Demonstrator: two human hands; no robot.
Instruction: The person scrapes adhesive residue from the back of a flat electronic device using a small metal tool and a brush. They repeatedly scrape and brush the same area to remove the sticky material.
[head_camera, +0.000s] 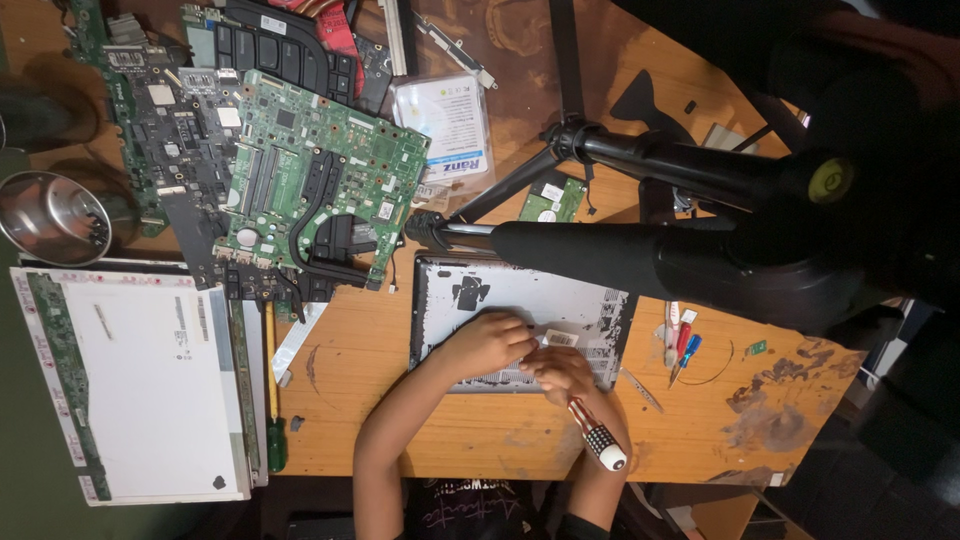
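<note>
Under my left hand (487, 343): flat grey laptop base panel (560, 300), stiff, thin; palm pressing. Right hand (563, 372) closed round checkered-handle screwdriver (597, 440).

An electronics repair workshop, seen from above a cluttered worktop.

The scuffed, stained wooden worktop (400, 370) carries bare green circuit boards (320, 195) in the upper left of the frame, with a black keyboard part (285, 50) above them. A removed display panel (140, 385) lies at the lower left, beside a metal bowl (55, 215). An opened laptop base (520, 310) sits at centre. Small screwdrivers (683, 350) lie at right and a green-handled one (275, 440) at lower left. A black tripod (600, 150) stands across the upper right.
</note>
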